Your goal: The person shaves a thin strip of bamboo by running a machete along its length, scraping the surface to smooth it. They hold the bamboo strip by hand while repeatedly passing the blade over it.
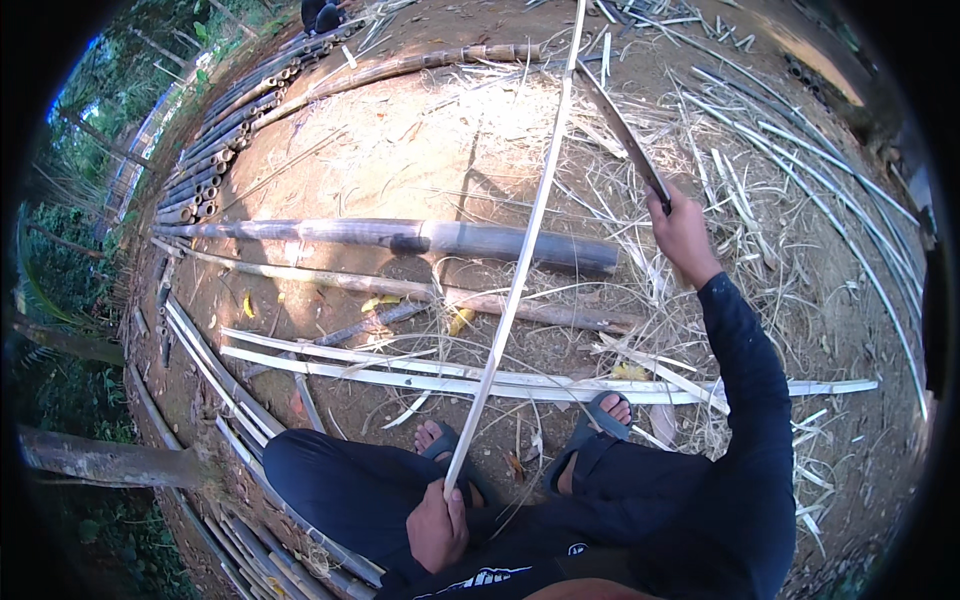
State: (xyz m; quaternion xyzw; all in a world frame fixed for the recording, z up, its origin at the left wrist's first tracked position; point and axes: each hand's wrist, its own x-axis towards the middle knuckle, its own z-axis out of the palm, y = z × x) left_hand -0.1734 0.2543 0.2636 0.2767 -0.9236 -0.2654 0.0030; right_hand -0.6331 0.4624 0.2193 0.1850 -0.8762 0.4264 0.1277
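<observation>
My left hand point(437, 528), low in the view near my lap, is closed round the lower end of a long pale bamboo strip point(519, 270). The strip slants up and away past the top edge of the picture. Out to the right, my right hand point(686, 238) grips the dark handle of a long-bladed machete point(622, 130). Its blade points up and to the left, the tip close beside the strip's far part; whether they touch I cannot tell.
Split bamboo lengths point(400, 378) lie across the ground by my sandalled feet. Beyond them rest a thick bamboo pole point(480, 243) and a thinner pole point(540, 308). Stacked poles point(205, 185) stand far left, shavings point(760, 270) litter the right, and a person point(325, 15) is at the far top.
</observation>
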